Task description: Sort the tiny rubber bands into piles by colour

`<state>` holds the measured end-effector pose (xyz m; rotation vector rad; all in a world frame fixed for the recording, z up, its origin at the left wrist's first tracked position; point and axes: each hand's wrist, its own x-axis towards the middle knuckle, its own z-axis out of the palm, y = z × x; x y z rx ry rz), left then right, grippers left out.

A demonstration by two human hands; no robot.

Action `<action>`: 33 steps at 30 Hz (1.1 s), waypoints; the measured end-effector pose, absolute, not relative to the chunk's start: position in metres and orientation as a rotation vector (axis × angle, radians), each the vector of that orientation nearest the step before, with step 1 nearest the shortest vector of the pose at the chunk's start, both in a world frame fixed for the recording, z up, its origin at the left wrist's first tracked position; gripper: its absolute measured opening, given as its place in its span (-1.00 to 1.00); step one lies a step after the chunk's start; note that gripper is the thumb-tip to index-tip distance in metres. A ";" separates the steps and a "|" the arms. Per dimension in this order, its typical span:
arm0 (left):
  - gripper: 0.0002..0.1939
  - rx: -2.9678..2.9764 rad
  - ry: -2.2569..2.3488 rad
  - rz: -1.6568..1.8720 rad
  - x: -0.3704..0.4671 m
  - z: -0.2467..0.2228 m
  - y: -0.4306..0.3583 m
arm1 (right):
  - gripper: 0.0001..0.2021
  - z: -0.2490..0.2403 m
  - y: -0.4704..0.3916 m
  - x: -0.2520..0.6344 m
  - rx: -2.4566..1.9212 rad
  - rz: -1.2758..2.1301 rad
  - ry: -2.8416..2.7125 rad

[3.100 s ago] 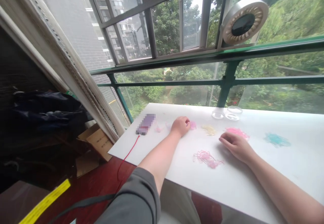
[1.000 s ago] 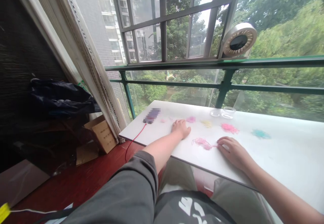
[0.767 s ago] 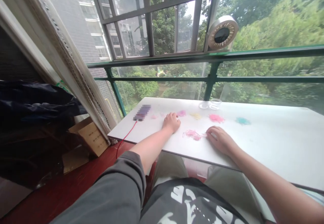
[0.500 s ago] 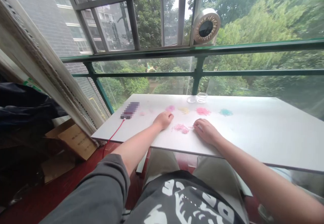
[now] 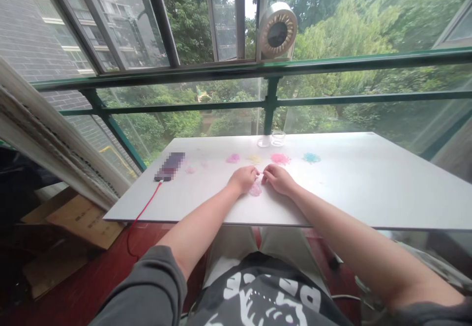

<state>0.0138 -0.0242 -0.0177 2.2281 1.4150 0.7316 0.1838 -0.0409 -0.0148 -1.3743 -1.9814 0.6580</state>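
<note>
My left hand (image 5: 244,179) and my right hand (image 5: 279,180) are close together above the white table, fingertips nearly meeting. Both are closed in a pinch; what lies between the fingers is too small to make out. Just below and between them is a loose pink strand-like heap (image 5: 255,189), partly hidden by the hands. Beyond the hands is a row of small piles of tiny bead-like pieces: a purple pile (image 5: 233,158), a pale yellow pile (image 5: 254,159), a bright pink pile (image 5: 280,159) and a teal pile (image 5: 311,157).
The white table (image 5: 368,188) stands against a green railing (image 5: 228,72). Two clear round dishes, one of them a taller dish (image 5: 278,139), sit at its far edge. At left lies a blurred dark device (image 5: 170,165) with a red cable (image 5: 143,208). A round fan (image 5: 278,32) is above the railing.
My hands have come together over the pink heap from either side of it, the right hand moving left. The heap looks more bunched up. The camera view has shifted to the right.
</note>
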 end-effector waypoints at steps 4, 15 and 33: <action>-0.67 2.102 1.443 0.788 0.015 -0.018 -0.023 | -0.87 -0.010 -0.037 0.182 -1.392 0.825 -1.964; -0.71 1.836 1.317 0.869 0.015 -0.016 -0.022 | -0.83 -0.007 -0.030 0.176 -1.408 0.880 -1.961; -0.80 1.882 1.263 0.946 0.007 -0.016 -0.017 | -0.91 -0.016 -0.036 0.175 -1.344 0.617 -1.916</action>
